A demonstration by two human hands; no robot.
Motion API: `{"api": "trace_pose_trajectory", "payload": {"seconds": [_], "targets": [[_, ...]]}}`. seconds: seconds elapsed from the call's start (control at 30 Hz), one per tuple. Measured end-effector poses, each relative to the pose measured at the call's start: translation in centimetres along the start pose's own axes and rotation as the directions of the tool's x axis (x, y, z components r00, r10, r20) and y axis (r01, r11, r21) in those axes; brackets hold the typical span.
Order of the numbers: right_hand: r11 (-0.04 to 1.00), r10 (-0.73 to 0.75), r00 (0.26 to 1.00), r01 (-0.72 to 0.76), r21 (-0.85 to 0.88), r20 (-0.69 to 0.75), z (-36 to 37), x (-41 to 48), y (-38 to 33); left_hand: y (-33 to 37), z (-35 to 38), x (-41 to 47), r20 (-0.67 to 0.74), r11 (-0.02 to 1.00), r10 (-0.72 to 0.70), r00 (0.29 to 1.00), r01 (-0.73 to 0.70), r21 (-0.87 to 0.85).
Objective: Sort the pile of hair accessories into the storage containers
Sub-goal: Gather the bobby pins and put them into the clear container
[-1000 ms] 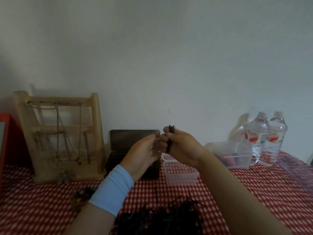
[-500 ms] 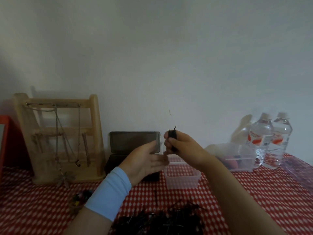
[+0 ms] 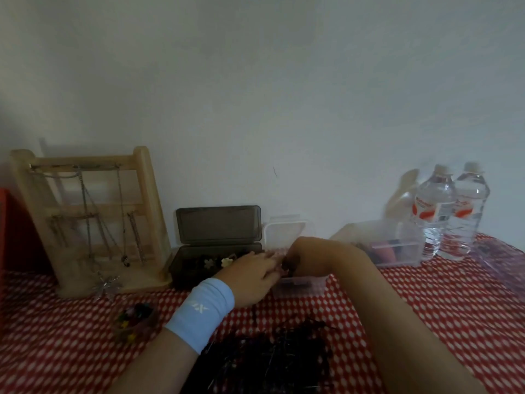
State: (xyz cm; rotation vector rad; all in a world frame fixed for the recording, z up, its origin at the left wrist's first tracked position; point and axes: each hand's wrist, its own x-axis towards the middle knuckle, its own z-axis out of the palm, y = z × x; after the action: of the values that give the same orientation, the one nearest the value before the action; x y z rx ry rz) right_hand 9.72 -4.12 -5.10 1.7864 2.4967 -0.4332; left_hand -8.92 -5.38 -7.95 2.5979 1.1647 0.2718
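While the pile of hair things (image 3: 270, 356) lies close by on the red dotted surface (image 3: 426, 308), the right hand (image 3: 312, 255) hangs over the small clear box (image 3: 301, 286). Its grip is curled round a dark bunch of pins (image 3: 289, 265). The left hand (image 3: 252, 273) is just beside it, grip spread, fingers straight.

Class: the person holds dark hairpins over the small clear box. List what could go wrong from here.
1. The right hand grips the hairpins near the rim of the small clear box; some could spill onto the tablecloth.
2. The right forearm passes close by the dark pile and could sweep it.
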Motion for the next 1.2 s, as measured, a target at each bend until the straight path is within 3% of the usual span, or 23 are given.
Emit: {"api": "trace_pose_trajectory", "payload": {"seconds": [0.1, 0.23, 0.43, 0.5, 0.7, 0.8, 0.9, 1.0, 1.2], "targets": [[1.000, -0.031, 1.000, 0.031, 0.000, 0.005, -0.4, -0.2, 0.4, -0.5, 0.1, 0.0, -0.066, 0.998, 0.065, 0.996, -0.066, -0.017], [0.998, -0.040, 0.999, 0.041, 0.056, -0.014, -0.6, -0.2, 0.2, -1.0, -0.1, -0.1, -0.119, 0.992, 0.071, 0.990, -0.057, 0.112], [0.994, -0.029, 0.991, 0.042, 0.099, -0.128, -0.8, -0.3, -0.3, -0.7, -0.2, -1.9, -0.373, 0.993, 0.117, 0.921, -0.099, 0.068], [0.989, -0.026, 0.987, 0.049, 0.141, -0.159, -1.5, -0.9, -0.4, -0.5, -0.1, -2.6, -0.398, 0.993, 0.114, 0.910, -0.105, 0.045], [0.957, -0.080, 0.976, 0.133, 0.260, -0.205, -1.7, -3.6, -2.6, -0.9, 0.5, -5.3, -0.250, 1.000, 0.007, 0.968, -0.013, -0.020], [0.959, -0.168, 0.983, 0.181, 0.216, -0.078, -0.7, -5.4, -3.9, -1.0, 1.5, -6.1, -0.132, 0.996, -0.083, 0.988, 0.078, -0.040], [0.974, -0.194, 0.980, 0.187, 0.130, 0.039, 1.2, -6.9, -4.9, -0.7, 2.9, -6.5, -0.033, 0.993, -0.106, 0.994, 0.108, 0.052], [0.985, -0.169, 0.980, 0.164, 0.050, 0.108, 2.6, -7.9, -5.2, -0.7, 3.0, -7.0, -0.063, 0.998, -0.062, 0.996, 0.062, -0.004], [0.981, -0.185, 0.952, 0.163, 0.106, 0.245, 3.5, -9.8, -5.0, -0.9, 2.6, -7.8, -0.083, 0.960, -0.015, 0.996, -0.009, -0.279]]}}
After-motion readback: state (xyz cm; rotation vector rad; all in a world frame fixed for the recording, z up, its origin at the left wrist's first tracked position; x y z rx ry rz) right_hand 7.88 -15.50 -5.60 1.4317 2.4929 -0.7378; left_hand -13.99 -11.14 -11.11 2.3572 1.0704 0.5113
